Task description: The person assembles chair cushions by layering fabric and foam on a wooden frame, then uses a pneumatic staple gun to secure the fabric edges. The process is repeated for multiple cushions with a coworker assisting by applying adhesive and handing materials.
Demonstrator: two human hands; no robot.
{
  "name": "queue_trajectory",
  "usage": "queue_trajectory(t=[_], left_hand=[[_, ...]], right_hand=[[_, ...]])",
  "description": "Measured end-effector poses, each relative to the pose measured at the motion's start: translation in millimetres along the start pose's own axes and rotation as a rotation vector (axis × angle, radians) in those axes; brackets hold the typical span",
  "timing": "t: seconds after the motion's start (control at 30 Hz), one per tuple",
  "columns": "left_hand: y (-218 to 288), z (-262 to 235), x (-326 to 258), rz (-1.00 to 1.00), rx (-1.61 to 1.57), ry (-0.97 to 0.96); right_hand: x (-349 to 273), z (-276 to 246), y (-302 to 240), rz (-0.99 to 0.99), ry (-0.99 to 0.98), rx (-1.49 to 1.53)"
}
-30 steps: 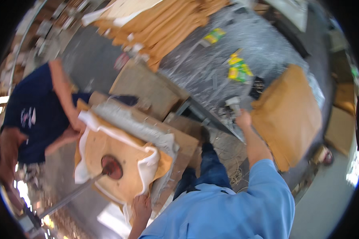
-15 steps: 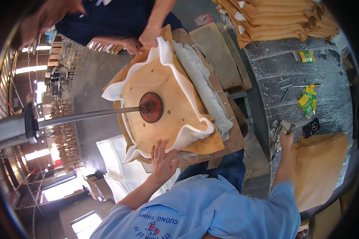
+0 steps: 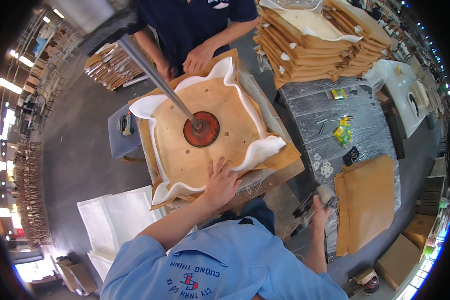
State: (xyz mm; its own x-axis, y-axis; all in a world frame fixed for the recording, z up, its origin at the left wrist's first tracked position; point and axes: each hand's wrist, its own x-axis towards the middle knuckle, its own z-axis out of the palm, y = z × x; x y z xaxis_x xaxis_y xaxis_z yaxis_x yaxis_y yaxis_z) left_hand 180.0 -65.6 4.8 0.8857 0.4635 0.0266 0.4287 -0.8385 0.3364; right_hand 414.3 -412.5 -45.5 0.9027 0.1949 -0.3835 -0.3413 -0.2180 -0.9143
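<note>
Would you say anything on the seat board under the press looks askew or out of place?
Nothing looks damaged. The white foam curls unevenly past the round wooden seat board, unfastened. The left hand presses the board; the right hand grips a staple gun.

"Where is the left hand (image 3: 220,182)?"
"Centre of the frame, palm down, fingers spread flat, forearm bare and stretched forward from the lower middle."
"And the right hand (image 3: 319,209)?"
"Lower right, arm reaching out to the side, its grip curled tight around something."

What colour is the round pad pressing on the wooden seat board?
Red-orange with a dark centre; the round pad shows in the head view.
</note>
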Motion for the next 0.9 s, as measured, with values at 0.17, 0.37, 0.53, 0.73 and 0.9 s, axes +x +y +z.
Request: queue_trajectory(t=[0.17, 0.37, 0.53, 0.73, 0.9], left_hand=[[-6, 3, 11, 0.036, -0.011, -0.029], [-6, 0, 13, 0.019, 0.011, -0.027], [-5, -3, 19, -0.024, 0.011, -0.02], [-21, 1, 37, -0.069, -0.1, 0.062], [-30, 5, 39, -0.169, -0.272, 0.091]], right_hand=[[-78, 33, -2, -0.104, -0.167, 0.011], [-95, 64, -15, -0.05, -0.426, -0.048], [-76, 91, -43, -0.142, -0.585, -0.207], [-49, 128, -87, 0.0, -0.765, -0.254], [-35, 187, -131, 0.054, -0.839, -0.396]])
